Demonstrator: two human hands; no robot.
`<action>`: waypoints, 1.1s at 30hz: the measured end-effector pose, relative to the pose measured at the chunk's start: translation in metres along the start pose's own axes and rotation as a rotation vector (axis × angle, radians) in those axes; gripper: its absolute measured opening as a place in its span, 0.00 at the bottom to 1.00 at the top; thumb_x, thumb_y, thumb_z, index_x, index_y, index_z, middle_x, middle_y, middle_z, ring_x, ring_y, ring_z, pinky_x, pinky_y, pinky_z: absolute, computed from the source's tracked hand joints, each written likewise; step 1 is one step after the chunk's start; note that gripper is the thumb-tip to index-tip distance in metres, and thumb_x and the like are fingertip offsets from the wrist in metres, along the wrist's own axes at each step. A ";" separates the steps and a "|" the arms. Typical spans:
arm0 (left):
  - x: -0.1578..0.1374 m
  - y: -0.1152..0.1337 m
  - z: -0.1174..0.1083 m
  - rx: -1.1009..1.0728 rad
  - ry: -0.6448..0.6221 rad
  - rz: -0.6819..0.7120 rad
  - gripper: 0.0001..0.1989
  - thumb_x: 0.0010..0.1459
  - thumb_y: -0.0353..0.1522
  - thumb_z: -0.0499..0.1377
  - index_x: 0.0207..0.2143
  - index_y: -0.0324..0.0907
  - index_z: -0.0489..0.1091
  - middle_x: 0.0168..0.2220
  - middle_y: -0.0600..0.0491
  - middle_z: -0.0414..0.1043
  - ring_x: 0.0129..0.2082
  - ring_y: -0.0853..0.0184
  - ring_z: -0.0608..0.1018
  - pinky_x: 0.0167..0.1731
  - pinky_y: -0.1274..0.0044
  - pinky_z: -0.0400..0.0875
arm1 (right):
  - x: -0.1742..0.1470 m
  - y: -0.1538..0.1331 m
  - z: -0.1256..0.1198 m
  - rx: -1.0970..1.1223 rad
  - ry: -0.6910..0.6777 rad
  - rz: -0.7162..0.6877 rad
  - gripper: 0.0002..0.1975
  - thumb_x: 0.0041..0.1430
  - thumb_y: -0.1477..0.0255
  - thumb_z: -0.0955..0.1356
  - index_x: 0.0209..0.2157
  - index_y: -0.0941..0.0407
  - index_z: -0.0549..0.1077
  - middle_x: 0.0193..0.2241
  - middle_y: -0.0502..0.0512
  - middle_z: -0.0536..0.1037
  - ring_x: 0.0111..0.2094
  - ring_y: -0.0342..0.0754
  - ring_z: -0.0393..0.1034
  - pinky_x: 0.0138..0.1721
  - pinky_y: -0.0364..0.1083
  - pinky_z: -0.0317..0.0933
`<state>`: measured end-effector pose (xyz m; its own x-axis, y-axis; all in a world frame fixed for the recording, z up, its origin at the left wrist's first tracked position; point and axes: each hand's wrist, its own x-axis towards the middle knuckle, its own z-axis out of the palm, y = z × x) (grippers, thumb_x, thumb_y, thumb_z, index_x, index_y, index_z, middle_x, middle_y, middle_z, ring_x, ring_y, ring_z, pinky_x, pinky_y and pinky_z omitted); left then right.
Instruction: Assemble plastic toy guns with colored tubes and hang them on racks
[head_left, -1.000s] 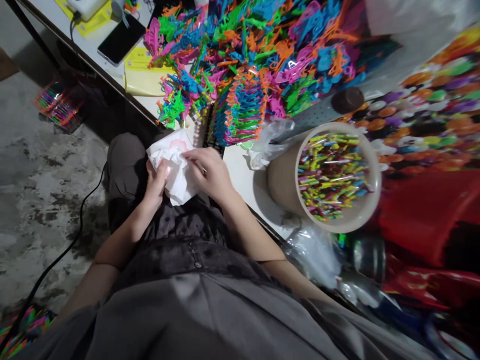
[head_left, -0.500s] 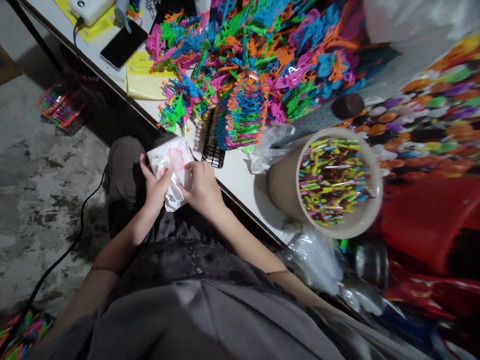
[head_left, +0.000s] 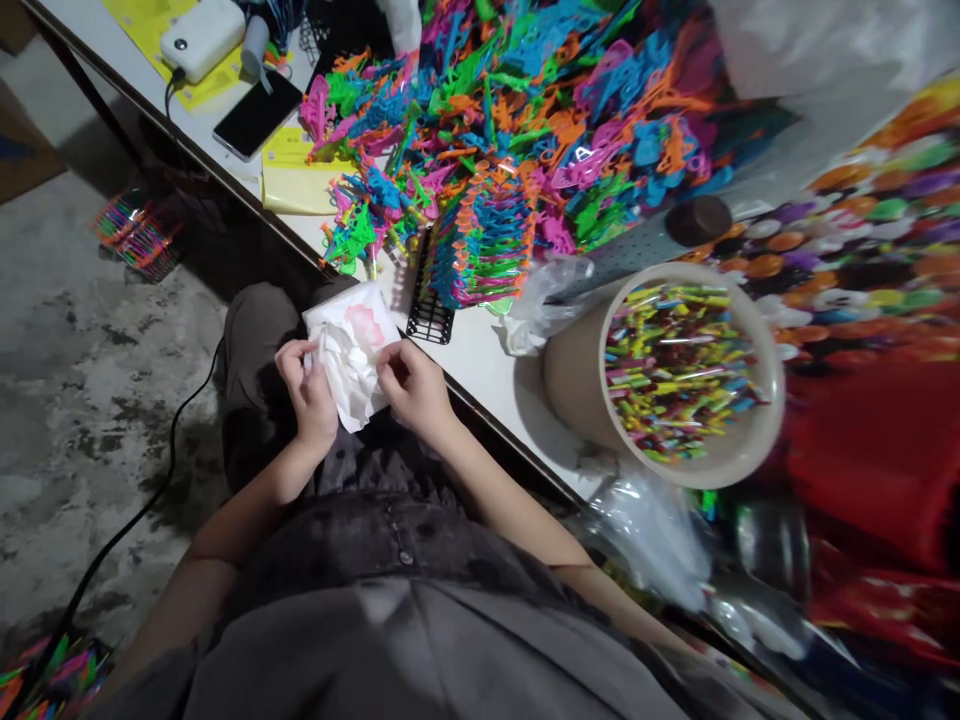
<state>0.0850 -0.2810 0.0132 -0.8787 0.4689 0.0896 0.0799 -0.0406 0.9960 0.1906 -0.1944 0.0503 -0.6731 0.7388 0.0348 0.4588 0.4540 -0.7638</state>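
A white tissue packet [head_left: 364, 310] with a pink print lies over my lap, close to the table edge. Crumpled white tissue [head_left: 351, 375] spreads over its near part and hangs towards me. My left hand [head_left: 310, 392] is closed on the left side of the tissue, thumb against bent fingers. At the right side, my right hand [head_left: 412, 388] pinches the tissue's edge between thumb and forefinger. The packet's lower part is covered by the tissue.
Colourful plastic toy pieces [head_left: 495, 90] are heaped on the table, with a stacked row [head_left: 487, 240] in a black basket [head_left: 431, 322]. A beige bucket [head_left: 574, 365] holds wrapped sticks. A phone [head_left: 257, 115], power bank [head_left: 202, 40] and yellow packs [head_left: 296, 185] lie at the upper left.
The tissue is now spread wider over the packet, covering more of its print. My left hand has moved down and its fingers have curled in. The right hand's fingers have drawn together.
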 end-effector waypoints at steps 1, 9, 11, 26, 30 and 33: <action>-0.005 0.001 -0.005 -0.010 -0.045 -0.050 0.13 0.58 0.37 0.52 0.44 0.43 0.59 0.46 0.48 0.62 0.50 0.62 0.68 0.54 0.69 0.62 | -0.001 0.001 -0.001 -0.006 0.001 -0.030 0.06 0.53 0.75 0.60 0.30 0.55 0.67 0.27 0.51 0.70 0.29 0.46 0.63 0.31 0.44 0.58; -0.009 0.014 -0.017 -0.002 -0.081 -0.202 0.27 0.48 0.31 0.64 0.49 0.43 0.55 0.45 0.48 0.67 0.44 0.65 0.74 0.47 0.73 0.69 | -0.006 -0.009 -0.002 -0.234 -0.043 -0.114 0.11 0.55 0.63 0.67 0.35 0.55 0.68 0.32 0.55 0.73 0.35 0.51 0.62 0.38 0.49 0.56; -0.003 0.011 -0.014 -0.034 -0.090 -0.219 0.25 0.47 0.32 0.65 0.46 0.42 0.59 0.42 0.50 0.68 0.41 0.67 0.75 0.43 0.75 0.71 | -0.006 -0.010 0.002 -0.307 -0.062 -0.155 0.06 0.58 0.67 0.65 0.35 0.55 0.68 0.33 0.56 0.73 0.36 0.51 0.62 0.37 0.49 0.54; 0.025 0.014 0.005 -0.113 -0.420 -0.145 0.16 0.54 0.44 0.60 0.34 0.40 0.74 0.29 0.50 0.73 0.30 0.68 0.75 0.35 0.76 0.70 | 0.010 -0.015 0.003 -0.328 -0.079 -0.103 0.11 0.61 0.71 0.60 0.37 0.55 0.74 0.37 0.57 0.68 0.40 0.51 0.58 0.38 0.49 0.50; 0.025 -0.007 0.013 -0.072 -0.120 -0.123 0.26 0.52 0.40 0.63 0.51 0.43 0.62 0.35 0.52 0.71 0.34 0.70 0.74 0.39 0.78 0.69 | 0.013 -0.012 -0.007 -0.273 -0.184 -0.101 0.15 0.60 0.73 0.59 0.41 0.52 0.75 0.37 0.57 0.66 0.40 0.51 0.56 0.41 0.50 0.49; 0.024 -0.014 0.020 -0.159 -0.054 -0.228 0.39 0.46 0.38 0.67 0.56 0.45 0.50 0.52 0.46 0.64 0.48 0.66 0.73 0.47 0.76 0.68 | 0.016 -0.008 -0.008 -0.273 -0.213 -0.117 0.15 0.58 0.74 0.61 0.41 0.52 0.75 0.36 0.57 0.64 0.39 0.51 0.54 0.41 0.50 0.48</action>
<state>0.0722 -0.2520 0.0012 -0.8385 0.5284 -0.1331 -0.1960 -0.0646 0.9785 0.1805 -0.1822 0.0621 -0.8226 0.5669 -0.0455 0.4903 0.6664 -0.5617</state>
